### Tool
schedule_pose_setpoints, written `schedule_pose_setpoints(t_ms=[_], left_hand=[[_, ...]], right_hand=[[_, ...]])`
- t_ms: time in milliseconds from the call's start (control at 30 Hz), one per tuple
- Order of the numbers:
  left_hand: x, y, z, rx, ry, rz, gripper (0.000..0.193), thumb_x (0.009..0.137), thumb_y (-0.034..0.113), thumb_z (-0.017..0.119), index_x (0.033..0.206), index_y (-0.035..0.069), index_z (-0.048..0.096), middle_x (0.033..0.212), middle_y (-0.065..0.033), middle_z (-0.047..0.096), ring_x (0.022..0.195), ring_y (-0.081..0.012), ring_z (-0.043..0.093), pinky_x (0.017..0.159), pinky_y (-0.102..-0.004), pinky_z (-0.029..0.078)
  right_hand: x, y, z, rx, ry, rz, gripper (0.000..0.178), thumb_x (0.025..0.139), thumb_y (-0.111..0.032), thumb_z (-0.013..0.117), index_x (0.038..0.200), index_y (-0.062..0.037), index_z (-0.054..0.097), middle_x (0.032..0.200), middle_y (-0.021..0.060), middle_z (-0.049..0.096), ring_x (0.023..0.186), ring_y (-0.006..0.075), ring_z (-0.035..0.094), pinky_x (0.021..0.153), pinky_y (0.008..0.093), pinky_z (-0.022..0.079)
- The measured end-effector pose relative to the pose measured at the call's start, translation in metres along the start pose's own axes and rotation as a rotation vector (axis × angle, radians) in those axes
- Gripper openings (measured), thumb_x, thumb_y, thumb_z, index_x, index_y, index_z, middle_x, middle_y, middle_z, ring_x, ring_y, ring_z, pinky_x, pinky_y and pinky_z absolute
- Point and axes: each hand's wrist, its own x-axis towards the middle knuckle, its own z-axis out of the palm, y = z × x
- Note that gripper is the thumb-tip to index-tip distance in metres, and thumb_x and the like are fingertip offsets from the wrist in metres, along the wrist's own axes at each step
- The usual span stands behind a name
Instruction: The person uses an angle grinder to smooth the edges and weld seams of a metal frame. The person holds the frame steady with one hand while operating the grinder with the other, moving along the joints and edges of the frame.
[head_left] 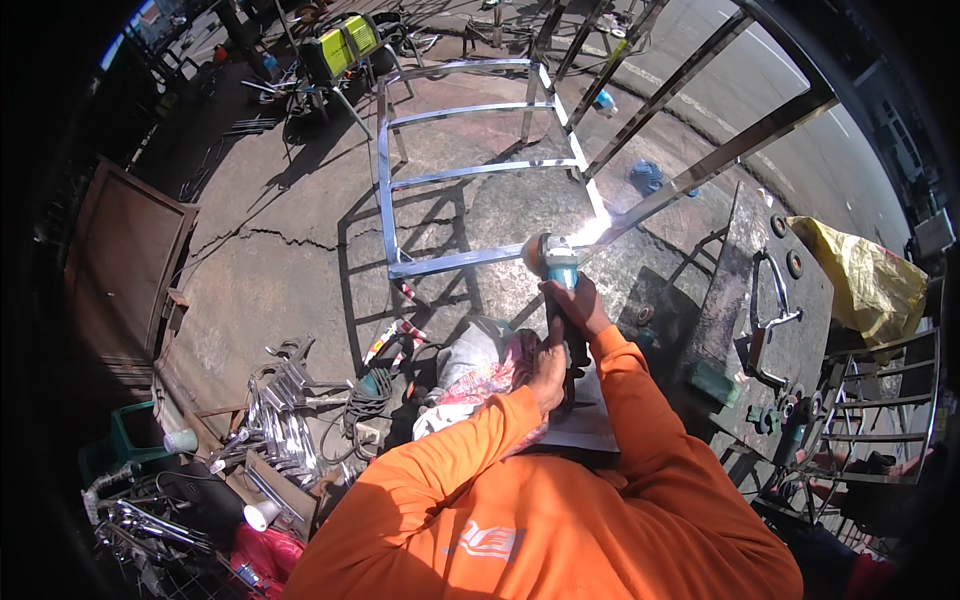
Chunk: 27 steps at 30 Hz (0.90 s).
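Observation:
An angle grinder [563, 275] with a teal body is gripped in both my hands. My right hand [583, 307] closes round its body just behind the metal head. Lower down, my left hand [546, 374] is wrapped round the dark rear part. The grinder's brown disc [535, 256] is at the near right corner of a bare metal frame [455, 262], close to its near rail; whether they touch I cannot tell. Rungs cross this chair-like frame, and longer bars [720, 155] rise from its right side. Bright glare covers the corner beside the disc.
A yellow-green machine [345, 45] stands at the far left. Metal pieces [285, 400] and a coiled cable [370, 400] lie at the near left. On the right, a worktable [770, 290] bears a bent metal bar. Cloths [480, 370] are bunched beside my left arm.

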Motion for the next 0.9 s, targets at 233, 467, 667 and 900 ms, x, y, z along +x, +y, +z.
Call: schedule_pose_setpoints(t_ms=[233,467,667,900], left_hand=[[0.036,0.006,0.014,0.044,-0.079,0.070,0.087,0.092,0.069,0.041,0.144,-0.001,0.038,0.147,-0.0149,0.042,0.134,-0.0241,0.038,0.110,-0.0395,0.029],[0.000,0.041,-0.078,-0.644,0.093,0.263,0.071,0.100,0.064,0.027,0.138,0.007,0.045,0.130,-0.0071,0.055,0.115,-0.0230,0.056,0.096,-0.0366,0.046],[-0.030,0.096,-0.131,-0.734,0.212,0.314,0.074,0.097,0.068,0.027,0.145,0.012,0.038,0.144,-0.0090,0.046,0.131,-0.0286,0.046,0.108,-0.0430,0.041],[-0.021,0.040,-0.085,-0.608,0.342,0.242,0.074,0.099,0.064,0.027,0.141,0.007,0.043,0.136,-0.0070,0.052,0.126,-0.0239,0.049,0.103,-0.0358,0.041]], right_hand=[[0.004,0.006,-0.028,0.307,0.044,0.096,0.036,0.083,-0.032,0.072,0.099,0.0002,0.068,0.082,0.0050,0.067,0.071,0.0126,0.060,0.064,0.0305,0.048],[0.013,-0.077,0.115,-0.218,-0.170,-0.148,0.067,0.076,-0.047,0.071,0.113,0.0073,0.058,0.100,0.0305,0.067,0.097,0.0428,0.066,0.085,0.0461,0.051],[0.013,-0.149,0.175,-0.295,-0.351,-0.206,0.071,0.077,-0.049,0.071,0.114,0.0085,0.054,0.101,0.0333,0.065,0.097,0.0471,0.065,0.087,0.0495,0.051],[-0.008,-0.101,0.134,-0.215,-0.352,-0.186,0.068,0.075,-0.045,0.072,0.115,0.0073,0.054,0.100,0.0311,0.066,0.096,0.0458,0.065,0.085,0.0479,0.051]])
